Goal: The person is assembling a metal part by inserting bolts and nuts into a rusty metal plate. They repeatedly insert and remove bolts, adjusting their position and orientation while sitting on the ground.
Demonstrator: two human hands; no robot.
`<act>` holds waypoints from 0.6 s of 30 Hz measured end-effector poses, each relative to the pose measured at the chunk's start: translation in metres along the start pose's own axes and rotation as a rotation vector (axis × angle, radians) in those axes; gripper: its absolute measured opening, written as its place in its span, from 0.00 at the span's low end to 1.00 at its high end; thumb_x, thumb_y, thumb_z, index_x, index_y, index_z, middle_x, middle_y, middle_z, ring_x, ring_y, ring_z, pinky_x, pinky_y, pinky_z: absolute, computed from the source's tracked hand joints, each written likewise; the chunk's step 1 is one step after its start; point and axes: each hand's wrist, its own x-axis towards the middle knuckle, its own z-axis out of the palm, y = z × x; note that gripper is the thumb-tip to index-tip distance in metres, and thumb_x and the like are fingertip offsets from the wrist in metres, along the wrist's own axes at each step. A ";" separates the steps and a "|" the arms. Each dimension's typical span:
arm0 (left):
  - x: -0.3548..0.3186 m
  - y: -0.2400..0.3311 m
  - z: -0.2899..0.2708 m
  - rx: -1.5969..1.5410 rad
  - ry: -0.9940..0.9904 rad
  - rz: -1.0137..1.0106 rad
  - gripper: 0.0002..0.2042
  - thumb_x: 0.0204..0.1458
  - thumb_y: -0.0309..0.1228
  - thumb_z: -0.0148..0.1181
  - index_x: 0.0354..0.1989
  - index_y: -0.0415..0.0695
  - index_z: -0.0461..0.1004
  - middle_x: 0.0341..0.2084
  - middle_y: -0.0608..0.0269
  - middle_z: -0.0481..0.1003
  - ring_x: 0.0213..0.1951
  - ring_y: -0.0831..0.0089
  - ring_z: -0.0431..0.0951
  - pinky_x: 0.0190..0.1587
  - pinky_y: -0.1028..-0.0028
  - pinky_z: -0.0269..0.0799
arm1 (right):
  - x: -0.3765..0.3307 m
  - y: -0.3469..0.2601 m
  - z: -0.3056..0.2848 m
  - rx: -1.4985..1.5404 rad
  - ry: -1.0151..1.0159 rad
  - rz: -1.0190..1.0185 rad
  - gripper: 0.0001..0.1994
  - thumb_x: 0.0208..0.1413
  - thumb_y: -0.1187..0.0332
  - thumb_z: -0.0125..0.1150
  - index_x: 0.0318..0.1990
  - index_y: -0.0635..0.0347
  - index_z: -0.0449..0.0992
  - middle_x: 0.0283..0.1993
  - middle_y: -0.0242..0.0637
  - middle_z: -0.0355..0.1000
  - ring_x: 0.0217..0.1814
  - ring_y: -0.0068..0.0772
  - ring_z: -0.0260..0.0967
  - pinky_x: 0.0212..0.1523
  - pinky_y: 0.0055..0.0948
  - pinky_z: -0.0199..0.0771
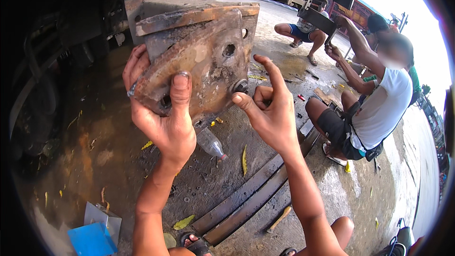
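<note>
A heavy rusty steel bracket [204, 61] with several round holes is raised in front of me, below the underside of a vehicle. My left hand [166, 118] grips its left edge, thumb pressed on the front face and fingers wrapped behind. A dark bolt or nut [241, 86] sits at the lower right of the plate; I cannot tell which it is. My right hand [275, 109] is beside it, thumb tip at or just under it. The right index finger points up, apart from the thumb, and no object shows between them.
Below lie long curved steel strips [251, 194], a clear plastic bottle [210, 143] and a wooden-handled tool [279, 219]. A blue sheet [92, 239] is at lower left. To the right, a seated person [379, 99] raises a dark part; another person [305, 31] squats farther back.
</note>
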 end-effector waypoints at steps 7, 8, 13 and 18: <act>0.018 0.023 0.014 -0.034 -0.092 0.031 0.27 0.61 0.28 0.67 0.66 0.37 0.62 0.56 0.55 0.72 0.55 0.70 0.74 0.62 0.68 0.67 | -0.007 0.022 -0.028 1.175 -0.236 0.330 0.41 0.71 0.34 0.32 0.74 0.62 0.57 0.20 0.19 0.46 0.20 0.19 0.45 0.27 0.23 0.47; 0.022 0.026 0.018 -0.025 -0.114 0.053 0.26 0.62 0.30 0.66 0.65 0.36 0.63 0.55 0.56 0.73 0.55 0.70 0.74 0.63 0.68 0.66 | -0.007 0.023 -0.030 1.251 -0.246 0.350 0.41 0.71 0.34 0.33 0.74 0.62 0.58 0.20 0.19 0.46 0.20 0.19 0.45 0.27 0.24 0.47; 0.028 0.029 0.025 0.017 -0.142 0.122 0.26 0.63 0.33 0.65 0.65 0.36 0.63 0.54 0.56 0.74 0.55 0.70 0.74 0.64 0.67 0.65 | -0.007 0.018 -0.033 1.191 -0.181 0.354 0.20 0.72 0.57 0.44 0.62 0.60 0.66 0.32 0.25 0.57 0.31 0.17 0.52 0.32 0.22 0.54; 0.027 0.033 0.023 0.043 -0.127 0.084 0.26 0.62 0.28 0.65 0.65 0.39 0.61 0.52 0.57 0.73 0.54 0.71 0.73 0.62 0.68 0.66 | 0.000 -0.016 -0.027 0.799 0.057 0.030 0.11 0.66 0.75 0.47 0.54 0.57 0.64 0.46 0.28 0.58 0.36 0.13 0.51 0.35 0.20 0.58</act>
